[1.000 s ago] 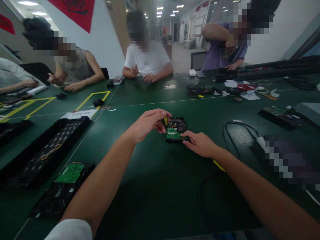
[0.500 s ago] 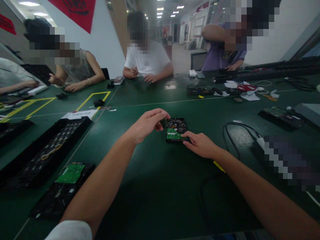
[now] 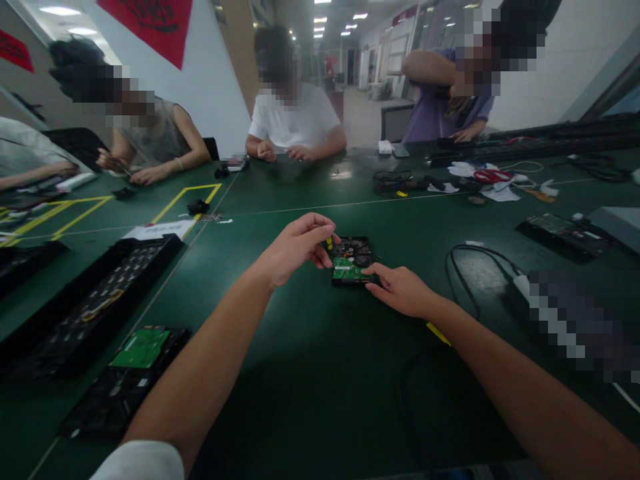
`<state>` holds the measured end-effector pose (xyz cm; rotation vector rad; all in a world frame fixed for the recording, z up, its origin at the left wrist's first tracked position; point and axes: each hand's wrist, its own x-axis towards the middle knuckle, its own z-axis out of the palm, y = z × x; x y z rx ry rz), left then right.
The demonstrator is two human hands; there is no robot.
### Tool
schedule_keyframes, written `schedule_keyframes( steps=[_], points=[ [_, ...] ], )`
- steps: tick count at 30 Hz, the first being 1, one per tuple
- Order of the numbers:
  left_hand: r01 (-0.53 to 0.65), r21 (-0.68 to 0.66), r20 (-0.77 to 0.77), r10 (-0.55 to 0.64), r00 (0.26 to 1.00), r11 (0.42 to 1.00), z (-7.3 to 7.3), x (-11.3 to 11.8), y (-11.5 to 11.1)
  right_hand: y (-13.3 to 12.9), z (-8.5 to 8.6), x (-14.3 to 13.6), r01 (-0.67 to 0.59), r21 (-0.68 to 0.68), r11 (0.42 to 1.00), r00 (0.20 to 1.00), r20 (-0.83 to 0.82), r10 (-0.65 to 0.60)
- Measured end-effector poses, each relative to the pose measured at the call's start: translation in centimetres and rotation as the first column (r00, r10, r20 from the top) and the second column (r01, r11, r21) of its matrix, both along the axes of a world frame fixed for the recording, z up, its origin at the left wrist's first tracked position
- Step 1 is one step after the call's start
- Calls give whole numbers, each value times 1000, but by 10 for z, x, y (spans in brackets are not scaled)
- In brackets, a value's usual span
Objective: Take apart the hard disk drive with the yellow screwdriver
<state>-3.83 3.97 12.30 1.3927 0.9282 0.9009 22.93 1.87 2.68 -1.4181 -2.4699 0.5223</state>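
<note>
A hard drive [image 3: 357,248] lies on the green table with its green circuit board [image 3: 345,268] facing up. My right hand [image 3: 403,288] rests at its near right corner, thumb and forefinger on the edge and board, steadying contact visible. At the drive's left side, my left hand [image 3: 300,250] is closed in a pinch. A small yellow piece [image 3: 329,243] shows between its fingertips; the rest of that item is hidden by the fingers.
Another hard drive [image 3: 143,347] lies by my left forearm, beside a long black tray [image 3: 95,300]. A third drive [image 3: 560,233] is at the right. Black cables [image 3: 453,267] curve near my right arm. Several people sit across the table.
The yellow piece now shows in my left fingers, which have risen slightly and curled. My right hand and the hard drive stay about where they were.
</note>
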Motion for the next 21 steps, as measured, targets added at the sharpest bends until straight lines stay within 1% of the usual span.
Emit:
schedule_keyframes(
  steps=[4,9,13,17,21],
  points=[
    [-11,-35,44,13,999,999,0,0,0,0,1,0,-5,-7,1000,1000,-6,5],
    [-36,1,21,36,999,999,-1,-2,3,0,0,0,-3,-15,1000,1000,-8,3],
    [24,-5,7,-24,1000,1000,0,-3,3,0,-1,0,5,-11,1000,1000,4,-5],
    [86,-33,50,-84,995,996,-1,-1,1,0,0,-1,9,-14,1000,1000,5,-9],
    [104,-23,88,-102,991,994,-3,-2,2,-1,1,-1,4,1,1000,1000,7,-4]
  ],
)
